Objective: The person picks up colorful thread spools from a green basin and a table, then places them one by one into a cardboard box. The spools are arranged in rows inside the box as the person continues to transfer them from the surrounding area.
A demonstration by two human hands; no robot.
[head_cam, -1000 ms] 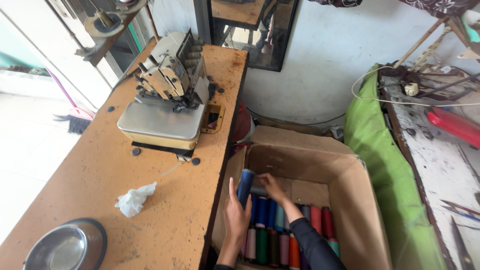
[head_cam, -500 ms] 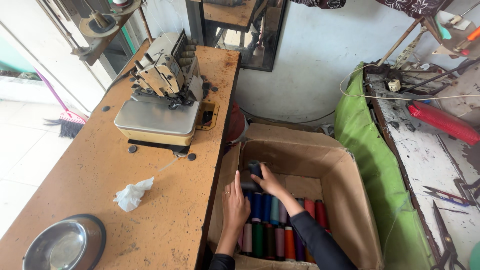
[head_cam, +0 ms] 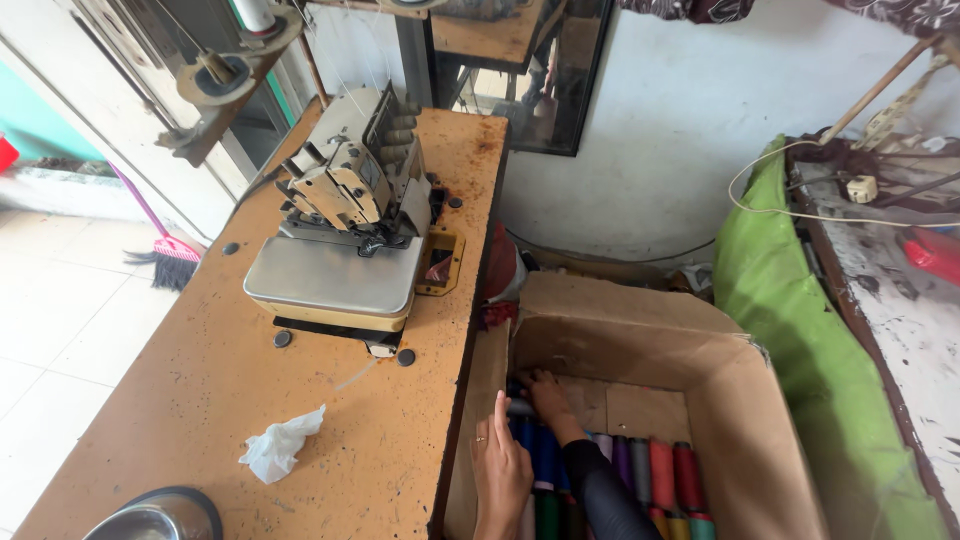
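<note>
Where the two hands meet inside the cardboard box (head_cam: 640,345), a dark blue thread spool (head_cam: 520,407) sits at the near-left corner of the box floor, at the head of a row of spools (head_cam: 660,475) in blue, purple, red and green. The right hand (head_cam: 548,392), reaching in from a dark sleeve, lies over that spool with fingers curled on it; how firm the grip is cannot be made out, since the hand covers most of the spool. The left hand (head_cam: 500,468) is flat and open against the box's left inner wall, one finger pointing up, a ring on it, holding nothing. Lower spools are cut off by the bottom edge. Just left of the box stands the wooden bench (head_cam: 200,390), rust-speckled, carrying an overlock sewing machine (head_cam: 350,215), a crumpled white tissue (head_cam: 282,446) and a steel bowl (head_cam: 160,520) only partly in view. Behind the box something red is half hidden. A green cloth (head_cam: 790,330) drapes the cluttered surface on the right.
</note>
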